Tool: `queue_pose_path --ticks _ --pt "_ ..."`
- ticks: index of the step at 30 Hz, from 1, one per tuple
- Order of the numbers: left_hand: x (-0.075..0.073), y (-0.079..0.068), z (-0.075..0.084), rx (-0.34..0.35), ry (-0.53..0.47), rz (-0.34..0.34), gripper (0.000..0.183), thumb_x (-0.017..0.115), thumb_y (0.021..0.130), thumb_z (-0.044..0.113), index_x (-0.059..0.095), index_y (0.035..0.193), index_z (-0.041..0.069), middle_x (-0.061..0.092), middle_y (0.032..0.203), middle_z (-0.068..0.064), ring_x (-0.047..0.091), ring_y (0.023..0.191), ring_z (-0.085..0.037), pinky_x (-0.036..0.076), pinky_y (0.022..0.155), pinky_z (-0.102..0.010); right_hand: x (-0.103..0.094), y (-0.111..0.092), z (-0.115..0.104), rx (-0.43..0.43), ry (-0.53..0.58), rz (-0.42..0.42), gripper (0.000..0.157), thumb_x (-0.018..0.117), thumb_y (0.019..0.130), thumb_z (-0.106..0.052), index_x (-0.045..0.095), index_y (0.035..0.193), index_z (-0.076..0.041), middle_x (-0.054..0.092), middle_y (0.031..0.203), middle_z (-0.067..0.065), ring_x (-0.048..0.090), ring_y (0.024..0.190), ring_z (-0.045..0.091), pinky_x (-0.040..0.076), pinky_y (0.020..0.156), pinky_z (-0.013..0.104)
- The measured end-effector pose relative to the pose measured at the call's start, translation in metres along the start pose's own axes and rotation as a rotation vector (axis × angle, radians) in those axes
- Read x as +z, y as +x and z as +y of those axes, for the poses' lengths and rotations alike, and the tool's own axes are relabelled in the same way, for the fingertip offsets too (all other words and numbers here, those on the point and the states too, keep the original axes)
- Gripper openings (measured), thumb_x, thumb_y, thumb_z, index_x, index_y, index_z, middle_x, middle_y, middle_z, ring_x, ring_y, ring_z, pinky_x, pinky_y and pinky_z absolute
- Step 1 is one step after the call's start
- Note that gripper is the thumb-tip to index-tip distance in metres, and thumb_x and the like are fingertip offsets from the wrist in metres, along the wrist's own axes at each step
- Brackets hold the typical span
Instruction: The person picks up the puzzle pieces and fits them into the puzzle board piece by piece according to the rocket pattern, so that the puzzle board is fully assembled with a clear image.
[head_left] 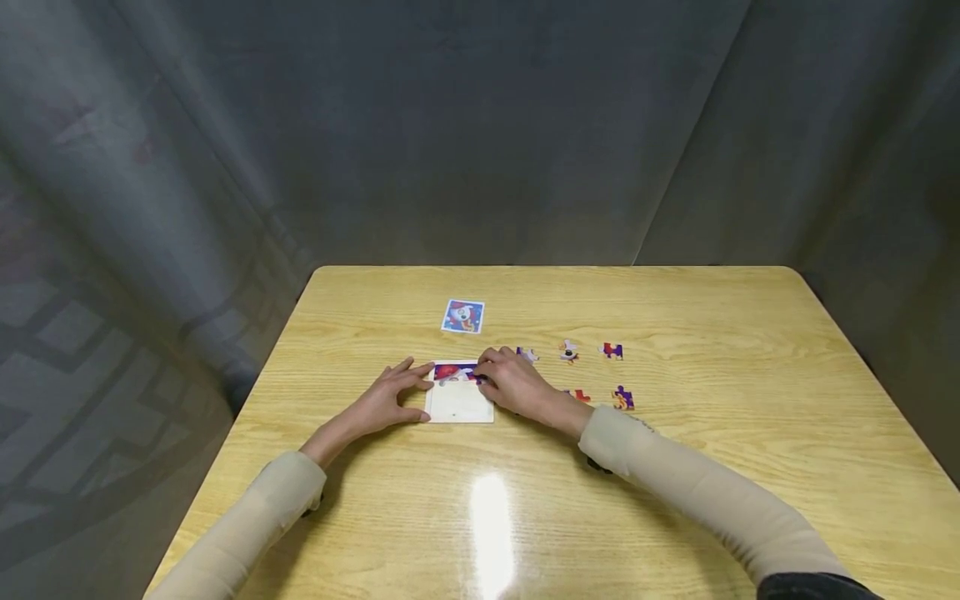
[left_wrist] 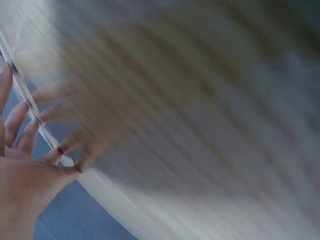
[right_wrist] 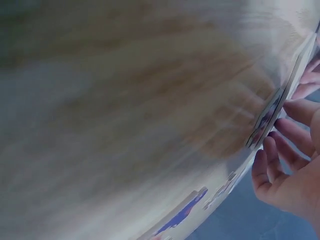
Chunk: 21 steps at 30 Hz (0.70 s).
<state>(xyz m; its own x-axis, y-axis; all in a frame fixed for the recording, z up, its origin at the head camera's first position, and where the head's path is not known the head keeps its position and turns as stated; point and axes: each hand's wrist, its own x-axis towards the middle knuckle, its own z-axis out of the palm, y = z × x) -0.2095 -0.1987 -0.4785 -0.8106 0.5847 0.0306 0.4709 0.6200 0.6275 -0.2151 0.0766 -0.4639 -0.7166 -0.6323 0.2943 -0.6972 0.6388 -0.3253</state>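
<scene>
A white square puzzle tray lies on the table with a strip of joined red, white and purple pieces along its far side. My left hand rests along the tray's left edge, fingers spread and thumb at the near corner. At the far right corner, my right hand pinches a dark purple puzzle piece between thumb and fingers, low over the tray. The fingers partly cover that piece, so its exact fit is hidden. In the right wrist view, the fingertips touch the tray's edge area.
Right of the tray lie several loose puzzle pieces, among them a white one, a red and purple one and an orange and purple one. Some sit partly behind the right forearm. A picture card lies beyond the tray on the wooden table.
</scene>
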Motion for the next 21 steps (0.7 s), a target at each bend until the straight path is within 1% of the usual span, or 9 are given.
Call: queue_pose_path --ticks 5,11,12,17,21 --pt "0.000 0.000 0.000 0.006 0.010 0.009 0.046 0.081 0.077 0.028 0.067 0.116 0.008 0.042 0.149 -0.008 0.019 0.143 -0.040 0.009 0.112 -0.065 -0.001 0.001 0.001 0.012 0.027 -0.009 0.022 0.070 0.087 -0.012 0.071 0.107 -0.003 0.064 0.112 0.012 0.058 0.094 0.027 0.051 0.074 0.041" --pt "-0.002 -0.002 0.002 0.000 0.005 0.013 0.045 0.081 0.077 0.026 0.067 0.116 0.007 0.042 0.149 -0.009 0.019 0.143 -0.041 0.008 0.112 -0.065 -0.006 0.002 0.002 0.031 0.051 -0.020 0.033 0.070 0.088 -0.013 0.065 0.118 -0.002 0.062 0.117 0.013 0.060 0.103 0.028 0.051 0.088 0.044" --pt "-0.002 -0.002 0.002 -0.003 0.002 0.013 0.045 0.081 0.077 0.026 0.067 0.116 0.007 0.042 0.149 -0.009 0.019 0.143 -0.041 0.008 0.112 -0.065 -0.007 0.002 0.002 0.035 0.063 -0.021 0.034 0.070 0.088 -0.013 0.064 0.119 -0.001 0.062 0.117 0.013 0.060 0.104 0.028 0.051 0.089 0.043" --pt "-0.003 -0.001 0.004 -0.003 0.003 0.004 0.046 0.080 0.078 0.027 0.067 0.117 0.007 0.042 0.149 -0.009 0.018 0.143 -0.041 0.008 0.112 -0.065 -0.018 -0.003 0.011 0.071 0.078 0.002 0.032 0.070 0.088 -0.011 0.064 0.118 -0.001 0.062 0.113 0.011 0.060 0.099 0.024 0.053 0.081 0.038" --pt "-0.003 0.001 0.004 -0.002 0.022 -0.007 0.048 0.080 0.078 0.029 0.066 0.118 0.007 0.041 0.149 -0.010 0.019 0.142 -0.042 0.009 0.111 -0.066 -0.030 -0.010 0.026 0.121 0.076 0.053 0.028 0.072 0.086 -0.009 0.067 0.113 -0.001 0.064 0.109 0.011 0.061 0.093 0.023 0.054 0.076 0.035"
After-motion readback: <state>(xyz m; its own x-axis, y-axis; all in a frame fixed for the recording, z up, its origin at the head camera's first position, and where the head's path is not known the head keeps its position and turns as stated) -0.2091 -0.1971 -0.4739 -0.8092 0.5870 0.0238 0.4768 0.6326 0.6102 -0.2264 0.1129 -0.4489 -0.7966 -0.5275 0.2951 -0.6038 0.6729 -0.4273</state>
